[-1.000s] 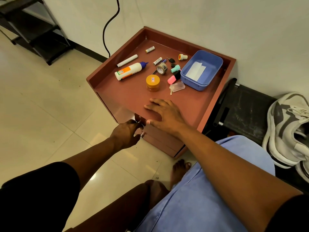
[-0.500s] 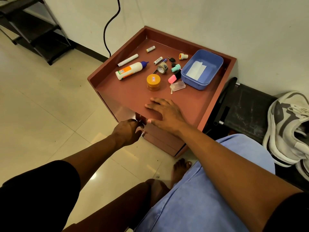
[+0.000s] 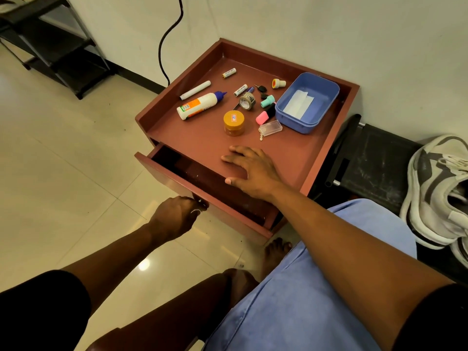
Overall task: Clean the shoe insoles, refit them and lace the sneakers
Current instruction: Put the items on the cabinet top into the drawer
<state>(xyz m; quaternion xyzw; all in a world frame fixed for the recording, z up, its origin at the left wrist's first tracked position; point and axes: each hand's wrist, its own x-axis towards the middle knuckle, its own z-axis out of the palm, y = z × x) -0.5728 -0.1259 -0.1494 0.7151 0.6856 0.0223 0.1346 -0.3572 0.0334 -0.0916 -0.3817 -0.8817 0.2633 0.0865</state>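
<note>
head view: the left hand (image 3: pixel 177 216) is closed on the small handle of the reddish-brown wooden drawer (image 3: pixel 202 183), which stands partly open. the right hand (image 3: pixel 249 171) lies flat and empty on the cabinet's surface (image 3: pixel 202 140), bracing it. the white-and-grey sneakers (image 3: pixel 438 191) sit well apart on the dark bench at right. a hard tug could probably jolt the orange-lidded jar (image 3: pixel 233 122) or the white glue bottle (image 3: pixel 200 106), or pull the drawer right out.
</note>
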